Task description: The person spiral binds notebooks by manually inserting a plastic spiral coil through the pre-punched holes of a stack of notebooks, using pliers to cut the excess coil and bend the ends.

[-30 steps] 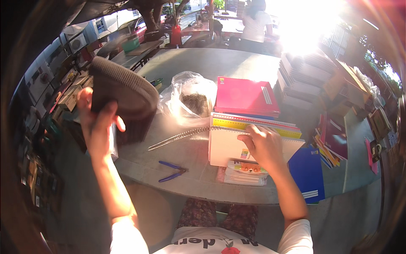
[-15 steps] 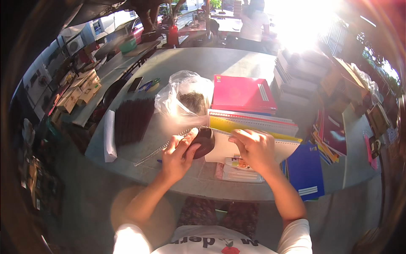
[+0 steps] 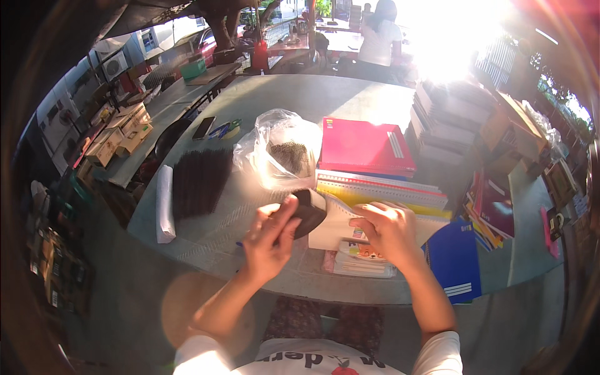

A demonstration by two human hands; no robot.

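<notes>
My left hand (image 3: 274, 240) is closed on a black, rounded, hand-sized tool (image 3: 310, 214), thumb and fingers round its left side. The tool presses against the left end of the punched edge of a notebook (image 3: 322, 236) with white pages. A wire spiral (image 3: 215, 234) stretches left from behind my left hand, smeared by motion. My right hand (image 3: 390, 232) grips the notebook's upper edge, thumb on the near side and fingers over the top. Under it lies a small stack of notebooks with a cartoon cover (image 3: 362, 259).
Behind stand yellow punched notebooks (image 3: 375, 189), red notebooks (image 3: 367, 147) and a plastic bag of wire spirals (image 3: 275, 150). Dark spirals (image 3: 201, 181) lie left beside a white roll (image 3: 165, 203). Blue notebooks (image 3: 453, 259) and tall paper stacks (image 3: 450, 112) are right. A person (image 3: 379, 40) stands far back.
The wire spiral was sharp and is now blurred, its free end lower and farther left. The black tool has shifted slightly right and tilted against the notebook. The whole view has shifted a little.
</notes>
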